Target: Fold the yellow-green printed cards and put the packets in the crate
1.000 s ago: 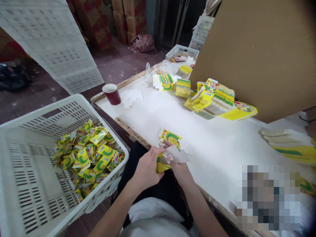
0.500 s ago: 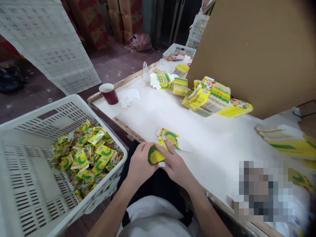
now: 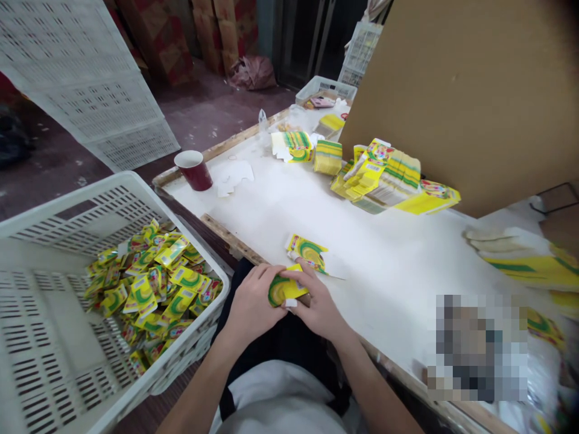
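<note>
Between my two hands, just over the table's near edge, is a small yellow and green cardboard box [image 3: 286,290]. My left hand [image 3: 256,298] is closed round its left side. My right hand [image 3: 315,301] grips the right end, with a white flap showing by the thumb and a brownish patch at that end. Right behind my fingers a flat yellow carton [image 3: 309,250] lies on the white table [image 3: 384,271]. At my left stands a white plastic crate [image 3: 210,301] holding a heap of yellow and green boxes [image 3: 158,283].
A dark red cup [image 3: 195,175] stands at the table's left corner beside torn white paper [image 3: 236,176]. Stacked flat cartons [image 3: 384,172] lie along a tall brown board [image 3: 461,102]. More cartons [image 3: 520,259] lie at the right, near a blurred-out patch.
The box has turned slightly in my hands, and its yellow face and brownish right end now show more. My right fingers have shifted on it. The view has moved a little.
</note>
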Demonstrator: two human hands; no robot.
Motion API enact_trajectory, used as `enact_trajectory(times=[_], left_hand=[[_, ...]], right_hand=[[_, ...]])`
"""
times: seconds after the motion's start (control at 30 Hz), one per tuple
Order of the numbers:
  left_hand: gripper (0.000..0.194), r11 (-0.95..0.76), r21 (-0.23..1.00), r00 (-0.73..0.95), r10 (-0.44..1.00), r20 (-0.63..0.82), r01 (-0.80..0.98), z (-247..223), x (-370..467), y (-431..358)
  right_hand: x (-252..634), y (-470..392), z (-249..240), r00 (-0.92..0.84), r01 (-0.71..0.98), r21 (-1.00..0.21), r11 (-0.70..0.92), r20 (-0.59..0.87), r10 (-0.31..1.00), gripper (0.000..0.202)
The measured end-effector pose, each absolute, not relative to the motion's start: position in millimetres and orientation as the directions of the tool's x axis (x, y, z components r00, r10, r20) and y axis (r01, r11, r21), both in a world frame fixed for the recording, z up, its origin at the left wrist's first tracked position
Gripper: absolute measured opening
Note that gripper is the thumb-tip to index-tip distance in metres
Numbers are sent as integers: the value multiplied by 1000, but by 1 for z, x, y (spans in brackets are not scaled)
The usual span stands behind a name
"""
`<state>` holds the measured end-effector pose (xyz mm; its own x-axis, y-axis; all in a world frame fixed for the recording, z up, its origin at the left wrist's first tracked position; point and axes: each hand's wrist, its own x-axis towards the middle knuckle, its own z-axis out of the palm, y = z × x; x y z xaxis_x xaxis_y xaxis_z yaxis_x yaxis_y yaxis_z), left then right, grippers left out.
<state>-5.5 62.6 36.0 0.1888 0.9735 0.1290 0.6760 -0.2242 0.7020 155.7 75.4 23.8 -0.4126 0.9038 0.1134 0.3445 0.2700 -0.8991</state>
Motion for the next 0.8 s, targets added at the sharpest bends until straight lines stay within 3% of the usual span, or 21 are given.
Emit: enact_trajectory(times=[0.1,0.17,0.27,0.33,0.4,0.53,0.6,0.67,0.8], left_hand=[[48,-101,713,41,994,101,694,36,-37,61],[52,74,642,-234,958,167,763,35,-68,60],[83,281,531,-525,756,390,800,30,-108,63],[91,234,577,-530,736,420,782,25,-114,65],[88,134,668,-471,808,354,732,19,-101,66],[67,61,832,-293,948,125,552,14,-52,64],[59,39,877,-179,982,54,479,14,-32,61],[55,30,915,-77,997,1,402,14,-18,58],[61,121,975,6,992,-124,185,11,-1,58]], right_hand=[[163,77,12,-348,246,-951,185,92,933,82],[178,87,5,-197,350,-924,153,86,977,71],[196,103,-8,-18,705,-699,116,146,989,49],[197,109,-17,-47,821,-553,143,183,982,45],[191,111,-25,-88,865,-469,180,212,973,45],[180,110,-30,-76,880,-441,177,237,969,46],[180,110,-29,-41,870,-467,155,245,969,46],[181,110,-26,32,803,-582,123,250,968,45],[181,106,-15,129,373,-923,90,147,981,40]])
